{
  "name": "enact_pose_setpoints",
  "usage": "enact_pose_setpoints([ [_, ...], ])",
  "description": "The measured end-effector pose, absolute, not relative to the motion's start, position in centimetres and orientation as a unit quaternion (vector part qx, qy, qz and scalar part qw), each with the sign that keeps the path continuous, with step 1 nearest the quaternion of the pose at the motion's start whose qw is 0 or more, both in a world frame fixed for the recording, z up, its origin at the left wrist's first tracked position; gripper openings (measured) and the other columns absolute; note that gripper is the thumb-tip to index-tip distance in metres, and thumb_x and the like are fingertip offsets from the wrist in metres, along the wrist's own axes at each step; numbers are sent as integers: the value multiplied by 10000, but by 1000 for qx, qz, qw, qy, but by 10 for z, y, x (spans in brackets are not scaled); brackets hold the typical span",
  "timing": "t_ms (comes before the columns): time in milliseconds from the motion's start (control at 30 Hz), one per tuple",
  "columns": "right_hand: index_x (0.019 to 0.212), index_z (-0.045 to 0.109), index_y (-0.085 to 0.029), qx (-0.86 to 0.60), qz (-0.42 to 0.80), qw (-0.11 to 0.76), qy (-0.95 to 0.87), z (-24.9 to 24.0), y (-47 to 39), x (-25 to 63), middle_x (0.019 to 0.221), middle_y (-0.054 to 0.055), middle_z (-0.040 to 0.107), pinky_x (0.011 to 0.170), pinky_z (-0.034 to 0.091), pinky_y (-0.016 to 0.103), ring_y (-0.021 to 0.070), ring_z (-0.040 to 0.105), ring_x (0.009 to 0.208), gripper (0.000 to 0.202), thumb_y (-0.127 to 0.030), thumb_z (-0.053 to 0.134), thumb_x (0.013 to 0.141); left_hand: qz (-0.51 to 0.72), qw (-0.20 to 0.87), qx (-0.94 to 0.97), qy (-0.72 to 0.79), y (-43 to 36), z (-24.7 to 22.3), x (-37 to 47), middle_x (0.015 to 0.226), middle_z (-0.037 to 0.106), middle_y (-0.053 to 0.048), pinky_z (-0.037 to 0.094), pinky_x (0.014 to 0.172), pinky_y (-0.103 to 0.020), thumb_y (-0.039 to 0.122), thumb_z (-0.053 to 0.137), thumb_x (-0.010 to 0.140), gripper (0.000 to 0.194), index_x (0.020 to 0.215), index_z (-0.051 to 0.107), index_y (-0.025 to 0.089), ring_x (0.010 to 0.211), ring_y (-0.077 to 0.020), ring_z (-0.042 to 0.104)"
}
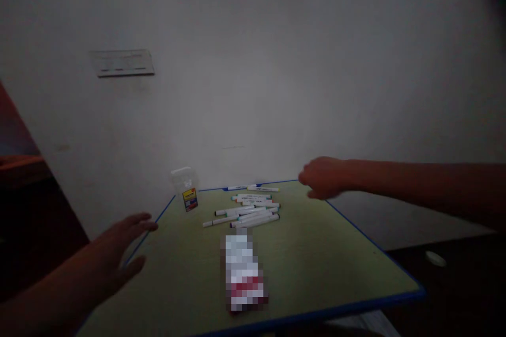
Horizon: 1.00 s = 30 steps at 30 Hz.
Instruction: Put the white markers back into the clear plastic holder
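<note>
My left hand [122, 250] hovers by the table's left edge, fingers stretched out and thumb apart, holding nothing. At the far right corner of the table is my right hand [322, 176]; its fingers are bent and blurred, and I cannot see anything in them. Several white markers [255, 216] with differently coloured ends lie in a loose pile across the back middle of the table. Two more markers [253, 188] lie along the back edge. A clear plastic pouch [184, 176] with a yellow, red and blue label [190, 200] stands at the back left.
The pale yellow-green table [324, 258] has a blue rim and stands against a grey wall [253, 89]. A pixelated white and red object [244, 274] lies at the front middle. A switch plate [122, 63] is on the wall. A small pale object [435, 258] lies on the floor at right.
</note>
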State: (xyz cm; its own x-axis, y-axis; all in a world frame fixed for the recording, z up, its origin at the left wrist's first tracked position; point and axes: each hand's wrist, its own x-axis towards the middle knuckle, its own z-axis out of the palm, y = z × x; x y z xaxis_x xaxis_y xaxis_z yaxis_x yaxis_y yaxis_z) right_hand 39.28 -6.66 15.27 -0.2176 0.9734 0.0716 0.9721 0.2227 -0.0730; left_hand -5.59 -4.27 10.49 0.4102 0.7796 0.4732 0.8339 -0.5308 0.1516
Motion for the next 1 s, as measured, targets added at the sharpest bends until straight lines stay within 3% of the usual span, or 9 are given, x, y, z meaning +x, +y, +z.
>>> enact_pose_setpoints([
  [67,960,630,-141,-621,-28,62,-781,147,-35,371,954,127,635,699,415,312,226,569,887,286,-252,471,750,-226,73,-828,-507,-24,116,-48,1193,544,-71,385,929,-459,422,523,670,410,1024,563,220,1083,-304,496],
  [200,959,634,-167,-600,-40,61,-797,93,-1,326,913,91,657,714,409,291,209,587,856,303,-183,473,703,-335,-5,-739,-584,-1,100,-34,1031,625,-89,496,747,-315,418,363,769,401,1035,512,157,881,-217,610],
  [267,989,625,-191,-578,-32,59,-813,68,9,311,943,66,655,718,407,268,189,584,872,333,-178,483,688,-270,11,-784,-558,9,87,-38,971,646,-96,484,726,-317,361,396,749,373,1021,537,148,817,-216,620],
  [367,965,635,-222,-547,-17,56,-835,48,24,301,938,34,660,699,404,242,171,585,861,331,-192,511,660,-136,14,-890,-436,31,83,-59,1020,639,-57,429,800,-309,275,432,726,301,967,603,222,877,-206,598],
  [433,927,650,-216,-540,-11,58,-840,43,31,300,911,39,665,684,403,246,181,589,842,316,-183,515,643,-110,12,-888,-446,50,90,-68,902,665,-57,432,750,-302,277,433,723,264,880,636,215,809,-208,603],
  [533,896,656,-189,-539,-9,72,-839,36,37,302,921,68,653,704,396,262,198,577,864,292,-181,506,646,-186,-2,-827,-530,74,87,-46,822,668,-80,448,634,-296,332,394,748,323,905,619,161,672,-201,600],
  [767,828,634,-132,-554,-17,79,-829,25,31,310,920,101,584,730,379,266,198,524,885,220,-202,514,657,-254,-158,-836,-460,68,27,69,796,651,-72,437,587,-265,276,437,731,270,878,619,142,638,-166,571],
  [1000,749,617,-123,-554,25,88,-827,22,34,317,906,104,561,749,364,270,191,508,865,159,-189,506,655,-354,-63,-811,-460,78,34,31,729,562,-27,422,552,-253,243,430,753,217,903,563,161,592,-136,505],
])
